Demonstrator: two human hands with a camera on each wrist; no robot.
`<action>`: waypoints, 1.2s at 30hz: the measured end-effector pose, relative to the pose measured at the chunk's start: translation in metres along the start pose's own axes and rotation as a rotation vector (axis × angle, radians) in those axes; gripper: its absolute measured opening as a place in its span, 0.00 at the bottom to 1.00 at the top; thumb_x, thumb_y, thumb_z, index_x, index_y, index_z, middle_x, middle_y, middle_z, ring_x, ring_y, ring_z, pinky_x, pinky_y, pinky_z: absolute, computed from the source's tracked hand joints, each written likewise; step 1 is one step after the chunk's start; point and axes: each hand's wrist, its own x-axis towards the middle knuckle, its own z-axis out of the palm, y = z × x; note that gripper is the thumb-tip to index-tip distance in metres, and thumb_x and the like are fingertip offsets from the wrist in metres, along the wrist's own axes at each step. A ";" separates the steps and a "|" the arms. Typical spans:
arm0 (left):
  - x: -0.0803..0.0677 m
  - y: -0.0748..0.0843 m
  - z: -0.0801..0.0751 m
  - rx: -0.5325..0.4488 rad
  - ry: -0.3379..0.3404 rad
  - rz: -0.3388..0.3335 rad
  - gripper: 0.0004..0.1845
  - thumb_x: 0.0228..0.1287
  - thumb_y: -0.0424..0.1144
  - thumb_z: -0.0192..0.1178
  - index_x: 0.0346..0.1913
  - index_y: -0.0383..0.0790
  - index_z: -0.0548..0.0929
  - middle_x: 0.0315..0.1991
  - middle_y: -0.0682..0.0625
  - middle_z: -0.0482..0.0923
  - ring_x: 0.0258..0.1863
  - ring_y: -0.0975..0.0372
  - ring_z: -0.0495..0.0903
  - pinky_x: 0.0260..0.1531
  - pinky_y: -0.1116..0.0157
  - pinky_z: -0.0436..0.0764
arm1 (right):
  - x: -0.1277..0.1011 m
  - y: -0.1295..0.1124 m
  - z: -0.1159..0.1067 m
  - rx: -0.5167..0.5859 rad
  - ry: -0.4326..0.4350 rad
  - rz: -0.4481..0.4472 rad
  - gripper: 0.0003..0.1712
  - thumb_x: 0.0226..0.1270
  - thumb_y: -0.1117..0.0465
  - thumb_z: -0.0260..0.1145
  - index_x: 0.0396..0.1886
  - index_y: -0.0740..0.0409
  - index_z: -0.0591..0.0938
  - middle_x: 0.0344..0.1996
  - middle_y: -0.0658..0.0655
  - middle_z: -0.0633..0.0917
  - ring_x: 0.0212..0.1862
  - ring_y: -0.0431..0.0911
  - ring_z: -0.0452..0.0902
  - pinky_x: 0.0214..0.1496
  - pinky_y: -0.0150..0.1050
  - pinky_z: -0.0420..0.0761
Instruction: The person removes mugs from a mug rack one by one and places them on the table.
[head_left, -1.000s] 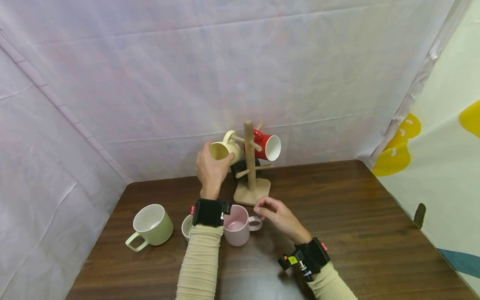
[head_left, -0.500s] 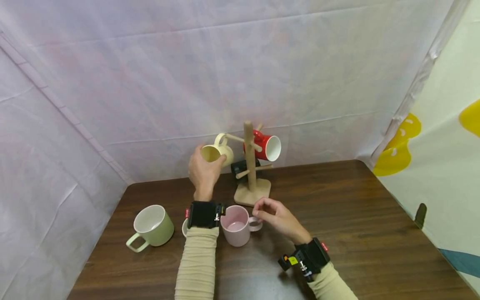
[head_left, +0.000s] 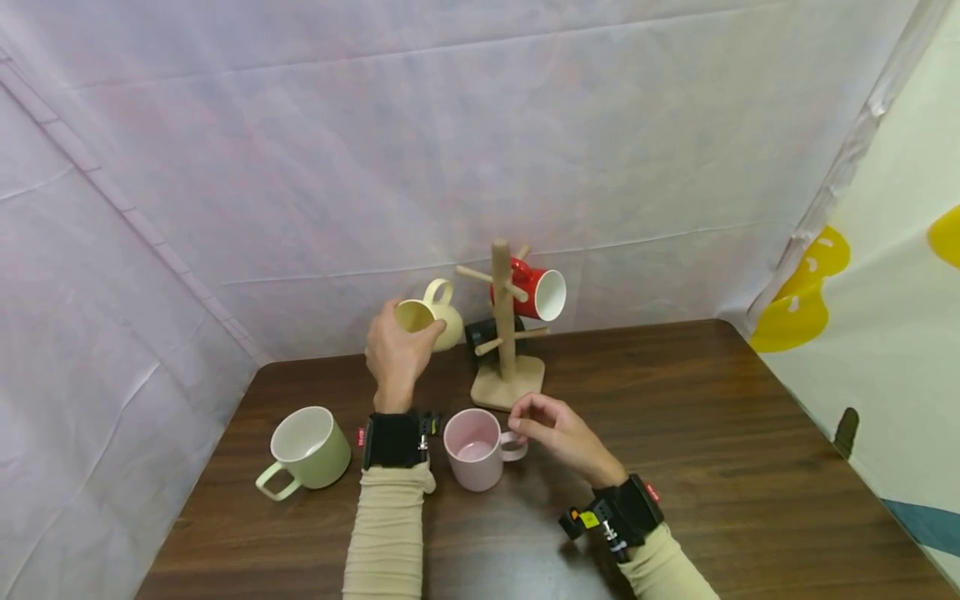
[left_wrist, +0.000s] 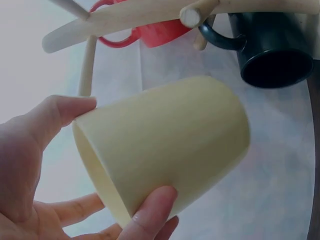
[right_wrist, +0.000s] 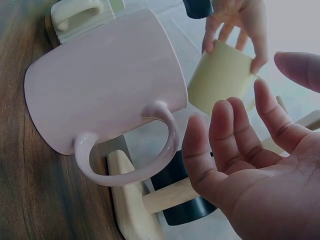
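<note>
My left hand (head_left: 397, 354) holds a pale yellow mug (head_left: 448, 327) by its rim, tilted with its mouth toward me and its handle up. The mug hangs in the air left of a wooden mug tree (head_left: 504, 337), apart from its pegs. In the left wrist view, thumb and fingers grip the rim of the yellow mug (left_wrist: 170, 135). My right hand (head_left: 562, 437) hovers by the handle of a pink mug (head_left: 474, 468), which stands upright on the table. Its loosely bent fingers (right_wrist: 222, 125) hold nothing in the right wrist view.
A red mug (head_left: 528, 298) hangs on an upper peg of the tree, a black mug (head_left: 481, 336) on a lower one behind. At left stands a green mug (head_left: 326, 462). A white mug (right_wrist: 82, 22), mostly hidden by my left arm from above, sits beside the pink one.
The yellow mug has come off the upper left peg with my left hand, moving left and slightly down. My right hand stays by the pink mug.
</note>
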 end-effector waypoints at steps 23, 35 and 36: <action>-0.013 0.005 -0.046 0.169 -0.260 0.072 0.40 0.49 0.58 0.69 0.65 0.44 0.74 0.55 0.40 0.79 0.53 0.45 0.77 0.52 0.46 0.74 | -0.002 -0.004 -0.006 0.000 0.022 -0.033 0.11 0.70 0.63 0.64 0.43 0.69 0.77 0.36 0.59 0.80 0.39 0.54 0.80 0.44 0.45 0.83; -0.021 0.011 -0.055 0.166 -0.395 0.074 0.42 0.49 0.57 0.69 0.68 0.45 0.72 0.59 0.41 0.77 0.54 0.47 0.75 0.52 0.49 0.73 | -0.003 -0.011 -0.010 0.010 0.049 -0.056 0.10 0.70 0.65 0.63 0.43 0.71 0.77 0.37 0.55 0.79 0.40 0.44 0.78 0.44 0.43 0.83; -0.021 0.011 -0.056 0.166 -0.415 0.080 0.42 0.50 0.57 0.69 0.68 0.45 0.72 0.60 0.41 0.76 0.55 0.47 0.75 0.53 0.49 0.74 | -0.003 -0.012 -0.010 0.008 0.049 -0.059 0.11 0.70 0.66 0.63 0.43 0.72 0.77 0.37 0.55 0.78 0.40 0.44 0.78 0.44 0.42 0.83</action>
